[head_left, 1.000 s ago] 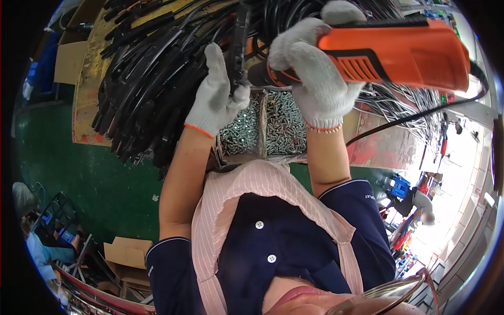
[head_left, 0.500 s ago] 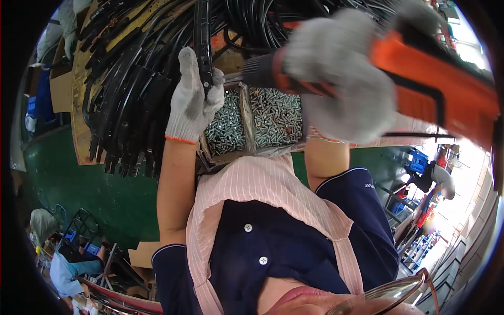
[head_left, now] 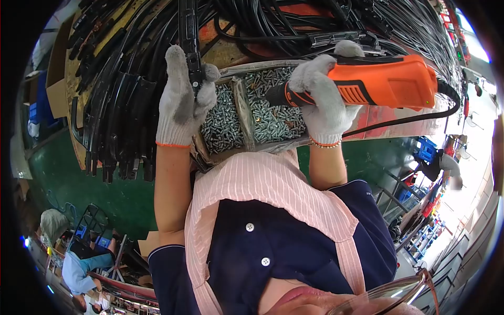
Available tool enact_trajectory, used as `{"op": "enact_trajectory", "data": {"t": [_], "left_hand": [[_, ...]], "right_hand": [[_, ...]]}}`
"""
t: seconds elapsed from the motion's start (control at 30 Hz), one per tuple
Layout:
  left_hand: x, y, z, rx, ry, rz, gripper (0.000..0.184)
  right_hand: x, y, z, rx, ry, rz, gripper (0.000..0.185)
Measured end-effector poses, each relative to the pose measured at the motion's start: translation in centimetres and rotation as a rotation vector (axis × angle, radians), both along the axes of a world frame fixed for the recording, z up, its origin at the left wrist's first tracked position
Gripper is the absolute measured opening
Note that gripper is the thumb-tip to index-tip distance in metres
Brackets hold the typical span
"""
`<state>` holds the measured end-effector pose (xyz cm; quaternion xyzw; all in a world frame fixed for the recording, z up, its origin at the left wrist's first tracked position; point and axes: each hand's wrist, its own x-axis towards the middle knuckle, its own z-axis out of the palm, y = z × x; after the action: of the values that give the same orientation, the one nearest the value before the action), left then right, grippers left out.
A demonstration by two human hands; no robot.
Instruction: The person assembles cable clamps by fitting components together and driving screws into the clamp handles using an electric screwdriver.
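My left hand [head_left: 184,100], in a white knit glove, is closed palm up around the lower end of a long black rail [head_left: 189,31]. A small shiny screw head shows at that end of the rail. My right hand [head_left: 326,100], gloved too, grips an orange electric screwdriver [head_left: 386,81] lying sideways. Its dark nose [head_left: 276,95] points left above the screws. Between my hands sits a divided box [head_left: 243,110] of many small screws [head_left: 223,123]; the driver's tip is over the right compartment, and I cannot tell whether it touches them.
Bundles of black cable [head_left: 262,21] and black strips [head_left: 126,105] cover much of the worktable [head_left: 76,123]. A black cord [head_left: 399,122] runs from the screwdriver. A cardboard box [head_left: 56,79] stands at the left. Other people [head_left: 79,268] are in the background.
The orange screwdriver and my right hand have moved left and down in front of me, bringing the nose over the screws. My left hand has shifted slightly left with the black rail.
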<state>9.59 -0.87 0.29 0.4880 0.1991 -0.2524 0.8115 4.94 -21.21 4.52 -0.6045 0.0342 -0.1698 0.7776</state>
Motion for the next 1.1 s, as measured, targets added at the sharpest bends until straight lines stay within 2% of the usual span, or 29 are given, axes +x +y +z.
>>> {"op": "enact_trajectory", "data": {"t": [0.23, 0.3, 0.37, 0.47, 0.5, 0.53, 0.6, 0.63, 0.73, 0.77, 0.83, 0.87, 1.0, 1.1], "left_hand": [[0.0, 0.2, -0.4, 0.019, -0.008, -0.029, 0.085], [0.0, 0.1, -0.3, 0.032, -0.004, -0.022, 0.087], [0.0, -0.1, 0.0, 0.047, 0.007, -0.016, 0.089], [-0.1, 0.8, -0.7, -0.090, 0.011, -0.049, 0.074], [0.0, 0.7, -0.5, -0.091, 0.018, -0.024, 0.062], [0.1, 0.5, -0.2, -0.092, 0.022, 0.000, 0.053], [0.4, 0.2, 0.3, -0.095, -0.012, 0.017, 0.046], [0.2, 0.3, 0.4, -0.093, -0.048, 0.008, 0.048], [0.4, 0.2, 1.3, -0.081, -0.069, -0.007, 0.062], [0.3, 0.3, 0.9, -0.076, -0.069, -0.013, 0.064], [0.4, 0.3, 0.9, -0.034, -0.033, -0.029, 0.073], [0.4, -0.1, 1.6, -0.018, -0.040, -0.003, 0.047], [0.3, 0.1, 1.8, -0.091, -0.029, 0.049, 0.054], [0.2, 0.6, 1.4, -0.141, -0.031, 0.042, 0.053]], "right_hand": [[0.0, -0.1, -0.9, -0.143, 0.089, 0.054, 0.058], [0.1, 0.0, -1.0, -0.081, 0.041, 0.035, 0.055], [0.3, 0.4, -0.7, 0.094, -0.051, 0.002, 0.049], [0.2, -0.6, 0.1, 0.292, -0.136, 0.033, 0.055], [0.5, -0.7, 1.0, 0.181, -0.123, -0.007, 0.051], [0.7, -1.0, 1.7, 0.216, -0.140, -0.025, 0.049], [1.5, -1.7, 3.0, 0.288, -0.207, -0.032, 0.048], [1.8, -2.1, 3.1, 0.241, -0.218, -0.062, 0.043], [3.7, -3.3, 3.8, 0.492, -0.346, -0.007, 0.037], [4.6, -3.4, 4.3, 0.572, -0.394, 0.112, 0.035], [6.1, -2.4, 5.1, 0.590, -0.431, 0.111, 0.035], [6.7, -1.8, 5.5, 0.601, -0.447, 0.110, 0.035], [8.8, 1.4, 6.1, 0.579, -0.379, 0.026, 0.027], [10.1, 3.1, 5.4, 0.670, -0.326, 0.042, 0.026]]}}
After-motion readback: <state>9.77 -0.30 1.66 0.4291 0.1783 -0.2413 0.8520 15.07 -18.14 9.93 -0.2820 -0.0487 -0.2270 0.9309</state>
